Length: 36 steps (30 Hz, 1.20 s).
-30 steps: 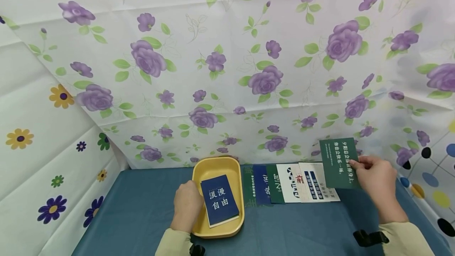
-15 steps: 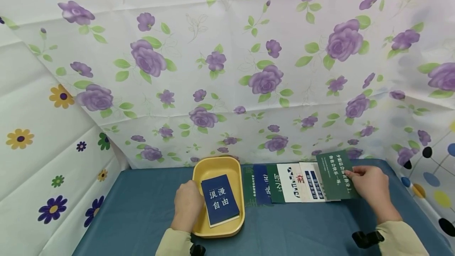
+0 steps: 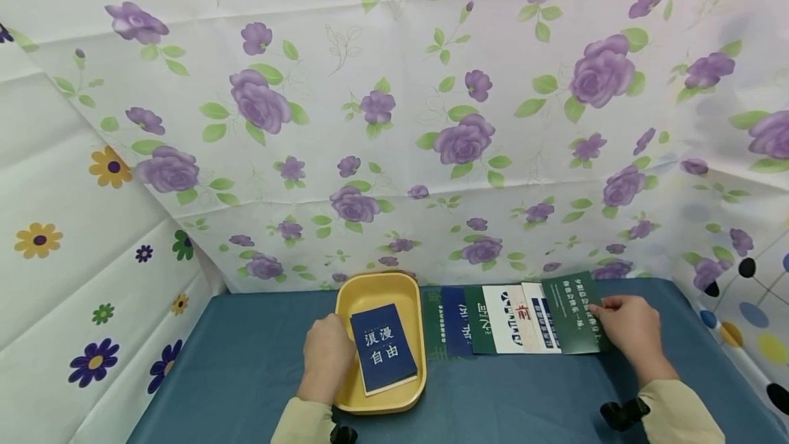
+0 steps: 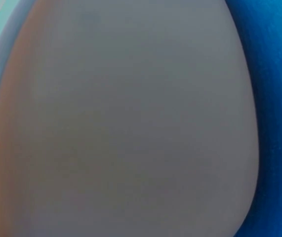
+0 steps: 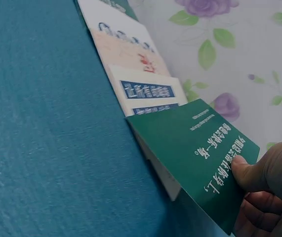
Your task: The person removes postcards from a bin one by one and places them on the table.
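My right hand [image 3: 633, 333] pinches the right edge of a dark green card [image 3: 570, 310] with white writing, its thumb on top. In the right wrist view the green card [image 5: 195, 158] is tilted over the right end of a row of overlapping cards, its near edge raised off the table. My left hand [image 3: 328, 355], fingers curled, grips the left rim of a yellow tray [image 3: 403, 291]. Inside the tray lies a navy card [image 3: 383, 347] with white characters, a pale one partly under it. The left wrist view is mostly filled by a blurred hand.
To the right of the tray runs the row of overlapping cards: green [image 3: 433, 324], blue [image 3: 457, 324], another green [image 3: 483, 321] and white ones [image 3: 502, 321]. They lie on a blue-green tablecloth [image 3: 493, 403]. A flowered sheet [image 3: 394, 142] rises behind the table.
My right hand has moved left and down with the green card, which now covers the right end of the row. My left hand and the tray stay in place.
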Each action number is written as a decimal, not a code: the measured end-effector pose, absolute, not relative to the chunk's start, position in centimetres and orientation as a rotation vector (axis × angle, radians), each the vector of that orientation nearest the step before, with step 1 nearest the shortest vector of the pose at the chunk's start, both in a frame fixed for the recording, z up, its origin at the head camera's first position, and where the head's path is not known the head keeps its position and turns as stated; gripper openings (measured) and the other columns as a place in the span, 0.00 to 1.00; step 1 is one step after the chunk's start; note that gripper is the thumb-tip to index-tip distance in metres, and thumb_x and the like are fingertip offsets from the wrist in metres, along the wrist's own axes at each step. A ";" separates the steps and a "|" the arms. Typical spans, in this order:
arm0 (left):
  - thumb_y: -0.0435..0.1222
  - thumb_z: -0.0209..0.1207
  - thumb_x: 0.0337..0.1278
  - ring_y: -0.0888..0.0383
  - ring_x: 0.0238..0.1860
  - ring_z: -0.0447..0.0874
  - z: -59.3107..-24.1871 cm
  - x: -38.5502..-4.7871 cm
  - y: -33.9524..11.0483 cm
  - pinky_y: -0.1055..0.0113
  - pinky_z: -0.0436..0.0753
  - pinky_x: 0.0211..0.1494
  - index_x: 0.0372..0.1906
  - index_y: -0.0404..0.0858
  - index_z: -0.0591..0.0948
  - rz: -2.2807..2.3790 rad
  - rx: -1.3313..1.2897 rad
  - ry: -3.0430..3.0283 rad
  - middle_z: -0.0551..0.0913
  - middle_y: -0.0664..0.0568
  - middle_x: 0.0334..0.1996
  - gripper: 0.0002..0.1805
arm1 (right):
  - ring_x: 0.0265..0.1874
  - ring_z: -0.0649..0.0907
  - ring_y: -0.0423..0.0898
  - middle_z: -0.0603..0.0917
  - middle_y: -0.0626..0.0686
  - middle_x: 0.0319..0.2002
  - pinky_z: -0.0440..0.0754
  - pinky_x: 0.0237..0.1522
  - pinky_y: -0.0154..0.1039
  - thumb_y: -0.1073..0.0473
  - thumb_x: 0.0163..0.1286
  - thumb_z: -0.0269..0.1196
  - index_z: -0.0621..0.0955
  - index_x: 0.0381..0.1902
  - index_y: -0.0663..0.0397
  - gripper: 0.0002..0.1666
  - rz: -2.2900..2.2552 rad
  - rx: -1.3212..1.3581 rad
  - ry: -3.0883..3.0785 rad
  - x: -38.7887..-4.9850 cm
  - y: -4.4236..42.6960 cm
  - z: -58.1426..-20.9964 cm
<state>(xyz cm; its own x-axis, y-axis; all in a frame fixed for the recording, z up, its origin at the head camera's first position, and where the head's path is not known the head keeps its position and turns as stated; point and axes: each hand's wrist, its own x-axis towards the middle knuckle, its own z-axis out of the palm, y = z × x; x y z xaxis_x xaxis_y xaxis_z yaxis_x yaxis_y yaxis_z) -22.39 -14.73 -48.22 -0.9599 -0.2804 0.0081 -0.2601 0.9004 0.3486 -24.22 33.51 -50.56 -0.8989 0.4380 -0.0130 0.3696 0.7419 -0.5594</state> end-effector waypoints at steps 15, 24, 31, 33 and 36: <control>0.27 0.61 0.43 0.56 0.16 0.74 -48.2 -22.3 -14.6 0.66 0.69 0.15 0.32 0.29 0.80 -0.527 0.399 -2.994 0.78 0.45 0.18 0.07 | 0.39 0.79 0.63 0.83 0.66 0.43 0.72 0.34 0.53 0.51 0.61 0.64 0.81 0.45 0.67 0.24 0.826 -0.652 -2.815 -24.2 33.3 -52.5; 0.27 0.62 0.45 0.56 0.16 0.74 -48.2 -22.3 -14.6 0.68 0.69 0.15 0.34 0.29 0.80 -0.538 0.433 -2.989 0.79 0.45 0.19 0.08 | 0.39 0.79 0.62 0.83 0.68 0.42 0.74 0.32 0.52 0.53 0.60 0.65 0.82 0.43 0.68 0.22 0.812 -0.686 -2.808 -24.5 32.9 -52.7; 0.27 0.61 0.45 0.56 0.16 0.74 -48.1 -22.3 -14.7 0.67 0.69 0.15 0.34 0.28 0.80 -0.545 0.437 -2.997 0.78 0.44 0.20 0.08 | 0.37 0.80 0.62 0.83 0.68 0.41 0.73 0.30 0.52 0.54 0.60 0.65 0.82 0.42 0.68 0.21 0.780 -0.704 -2.815 -24.8 32.4 -52.7; 0.27 0.61 0.45 0.56 0.16 0.74 -48.2 -22.3 -14.8 0.67 0.70 0.15 0.35 0.28 0.80 -0.543 0.439 -2.996 0.79 0.44 0.20 0.09 | 0.37 0.80 0.62 0.83 0.68 0.41 0.74 0.30 0.52 0.54 0.61 0.65 0.82 0.42 0.68 0.21 0.766 -0.706 -2.815 -24.8 32.3 -52.7; 0.27 0.62 0.45 0.56 0.16 0.74 -48.4 -22.4 -14.7 0.67 0.69 0.15 0.35 0.28 0.80 -0.543 0.434 -2.990 0.79 0.44 0.20 0.09 | 0.36 0.80 0.63 0.83 0.68 0.41 0.74 0.28 0.51 0.55 0.61 0.64 0.82 0.43 0.69 0.21 0.747 -0.695 -2.816 -24.7 32.3 -52.7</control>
